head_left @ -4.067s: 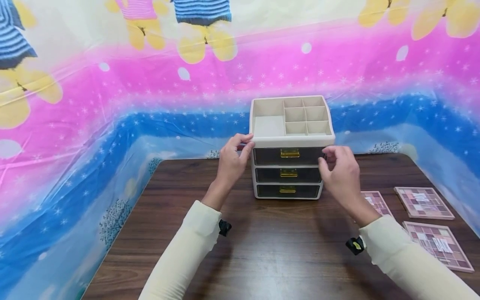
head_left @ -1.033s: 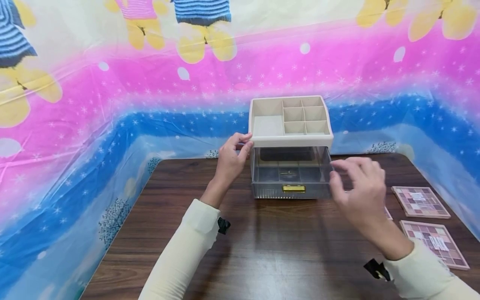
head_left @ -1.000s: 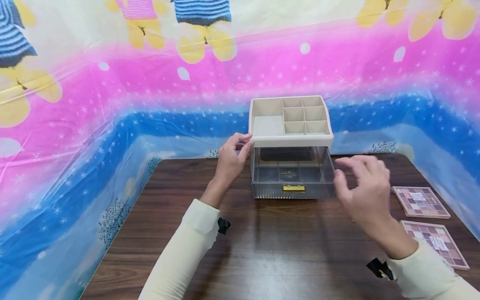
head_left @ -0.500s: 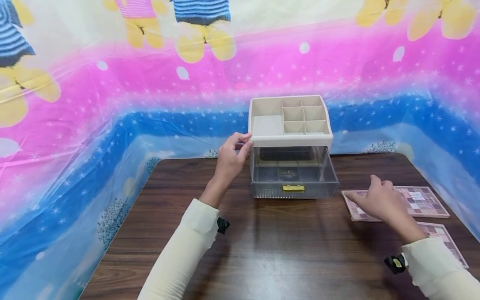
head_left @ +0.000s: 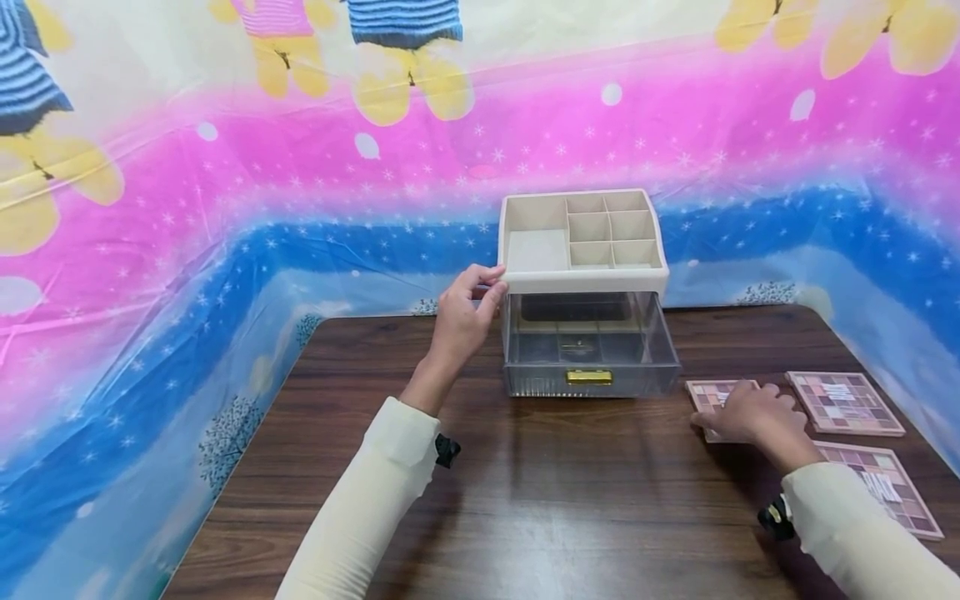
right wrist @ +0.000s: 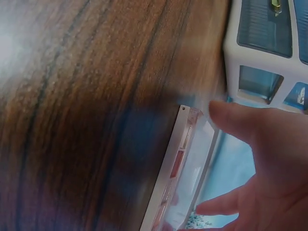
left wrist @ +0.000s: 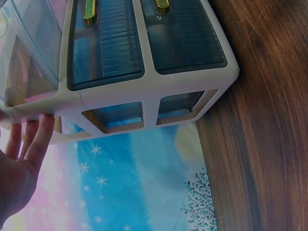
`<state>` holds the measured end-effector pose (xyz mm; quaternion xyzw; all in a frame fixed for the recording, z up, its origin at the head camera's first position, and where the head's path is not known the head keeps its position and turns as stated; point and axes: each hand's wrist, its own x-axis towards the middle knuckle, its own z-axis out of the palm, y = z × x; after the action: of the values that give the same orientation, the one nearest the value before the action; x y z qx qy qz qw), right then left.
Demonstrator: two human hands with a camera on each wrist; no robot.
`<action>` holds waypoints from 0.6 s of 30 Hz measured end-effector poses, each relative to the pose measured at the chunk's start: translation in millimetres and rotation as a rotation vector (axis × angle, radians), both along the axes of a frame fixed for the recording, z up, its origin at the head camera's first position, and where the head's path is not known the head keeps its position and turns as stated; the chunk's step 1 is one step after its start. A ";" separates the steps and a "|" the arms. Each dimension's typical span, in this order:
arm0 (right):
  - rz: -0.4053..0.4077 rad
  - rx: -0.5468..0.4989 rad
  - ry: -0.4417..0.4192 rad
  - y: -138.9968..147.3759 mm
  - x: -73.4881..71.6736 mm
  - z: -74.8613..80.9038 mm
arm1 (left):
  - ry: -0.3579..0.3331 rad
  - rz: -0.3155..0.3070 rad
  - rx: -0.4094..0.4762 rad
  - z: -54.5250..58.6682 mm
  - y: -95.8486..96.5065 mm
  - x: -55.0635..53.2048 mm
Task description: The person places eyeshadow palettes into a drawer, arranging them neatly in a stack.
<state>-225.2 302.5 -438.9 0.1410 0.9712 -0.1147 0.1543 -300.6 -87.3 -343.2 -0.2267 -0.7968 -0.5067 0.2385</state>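
Right hand (head_left: 757, 414), fingers spread, over a flat palette (head_left: 708, 396), long axis unclear.
Left hand (head_left: 463, 310), fingers straight, touches the upright organizer (head_left: 585, 282); its drawer (head_left: 540, 381) juts frontward.

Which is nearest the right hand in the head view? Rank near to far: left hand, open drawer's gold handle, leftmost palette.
1. Leftmost palette: partly covered by the right hand.
2. Gold handle: on the open drawer, left of that hand.
3. Left hand: farthest left, at the organizer's left edge.
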 end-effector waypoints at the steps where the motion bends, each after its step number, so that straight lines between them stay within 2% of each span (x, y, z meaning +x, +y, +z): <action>1: -0.005 0.010 -0.013 0.0 -1.1 -0.4 | 0.002 0.000 -0.001 0.0 -0.1 -0.1; 7: 0.002 0.015 -0.081 2.2 -6.4 -0.7 | 0.020 0.005 -0.005 -0.2 0.1 -0.6; 12: 0.025 0.016 -0.088 3.6 -8.5 -1.7 | 0.020 0.007 -0.009 -0.4 -0.4 -0.7; 18: -0.007 0.018 -0.084 4.4 -10.3 -5.4 | 0.019 0.007 -0.014 -0.3 -0.8 -0.4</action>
<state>-235.5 306.9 -444.4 0.1505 0.9643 -0.1006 0.1934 -301.0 -88.1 -343.5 -0.2303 -0.7988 -0.4983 0.2463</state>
